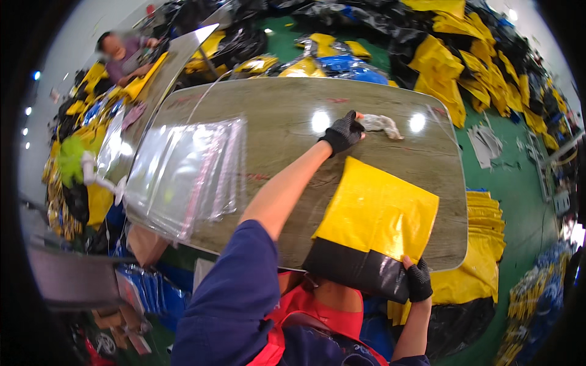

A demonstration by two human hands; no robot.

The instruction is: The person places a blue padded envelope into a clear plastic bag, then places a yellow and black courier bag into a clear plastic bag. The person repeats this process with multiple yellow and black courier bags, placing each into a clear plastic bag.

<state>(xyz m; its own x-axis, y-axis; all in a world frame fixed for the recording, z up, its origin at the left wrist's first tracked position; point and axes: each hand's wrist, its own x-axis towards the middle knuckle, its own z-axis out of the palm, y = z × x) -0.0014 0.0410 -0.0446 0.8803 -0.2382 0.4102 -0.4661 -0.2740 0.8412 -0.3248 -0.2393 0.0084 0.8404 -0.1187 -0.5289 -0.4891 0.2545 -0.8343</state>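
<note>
My left hand (pixel 345 132), in a dark fingerless glove, reaches across the table (pixel 287 140). Its fingers are curled at the near end of a crumpled white rag (pixel 383 125), and the fingertips are partly hidden. My right hand (pixel 419 280), gloved the same way, grips the lower right edge of a flat yellow and black plastic bag (pixel 378 210). The thumb lies on top of the sheet. That bag is yellow in its upper part and black along the bottom, which hangs past the table's near edge.
Clear plastic bags (pixel 183 168) lie fanned out at the table's left. A stack of yellow sheets (pixel 482 244) sits beyond the right edge. Piles of yellow and black material (pixel 452 67) cover the floor behind. Another person (pixel 128 58) works at the far left.
</note>
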